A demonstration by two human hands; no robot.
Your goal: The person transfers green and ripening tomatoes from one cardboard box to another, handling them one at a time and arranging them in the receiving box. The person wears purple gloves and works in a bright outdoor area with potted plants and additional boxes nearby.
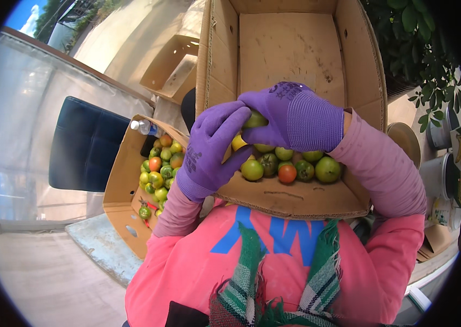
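Observation:
Both my hands wear purple gloves and meet over the near part of a large cardboard box (290,54). A green tomato (255,119) sits between them. My right hand (282,117) is closed round it, thumb below and fingers above. Curled against its left side are the fingers of my left hand (211,144), with the thumb pointing down toward the box. Below lies a row of tomatoes: a yellow-green one (252,169), a red one (287,173), a dark-striped green one (304,170) and a big green one (328,170). My hands partly hide others behind this row.
At left, a smaller tilted cardboard box (118,188) holds many green and reddish tomatoes (157,171), red chillies (152,205) and a clear bottle (144,127). Beyond it stands a dark blue chair (86,144). A leafy plant (432,65) and white buckets (436,174) line the right.

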